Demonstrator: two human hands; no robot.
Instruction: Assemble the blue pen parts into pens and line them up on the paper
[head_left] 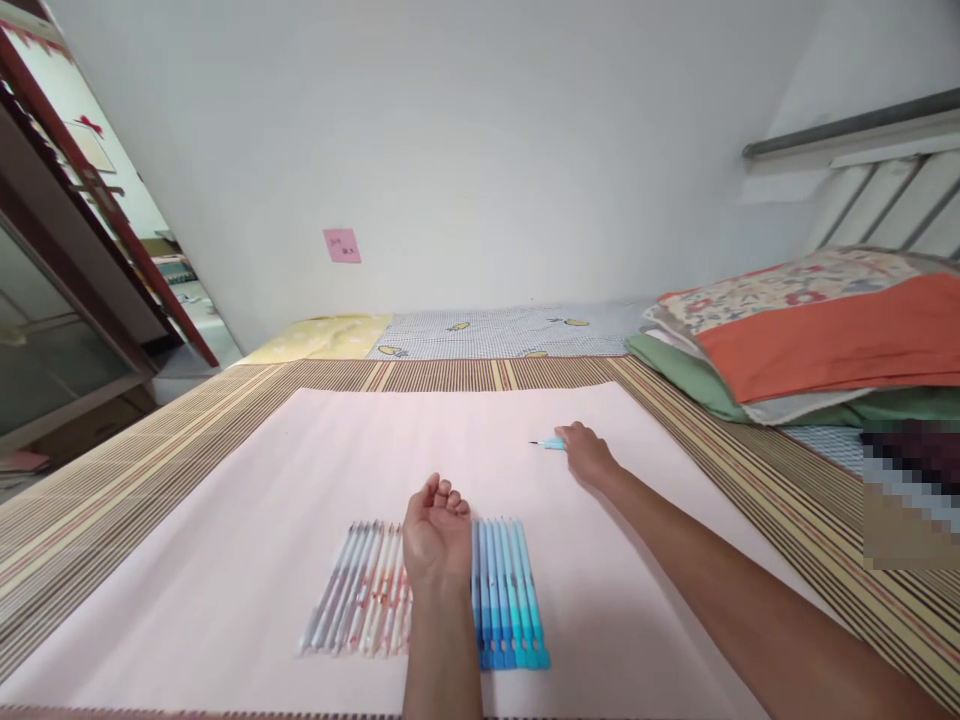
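Observation:
A light blue pen [553, 444] is gripped in my right hand [590, 456], its dark tip pointing left, over the far right part of a pale pink sheet [247, 520]. My left hand [437, 530] is turned palm up with loosely curled fingers and holds nothing. It covers part of the middle of a row of pens. To its right lie several blue and turquoise pens [511, 590], side by side with tips pointing away from me. On its left several white, grey and orange-patterned pens [360, 590] lie in the same direction.
The sheet is spread on a striped woven mat [142, 475]. Folded bedding with an orange border [810, 350] is piled at the right. A checked cloth [495, 335] and a yellow cloth [322, 338] line the white wall, where a pink note [342, 246] is stuck.

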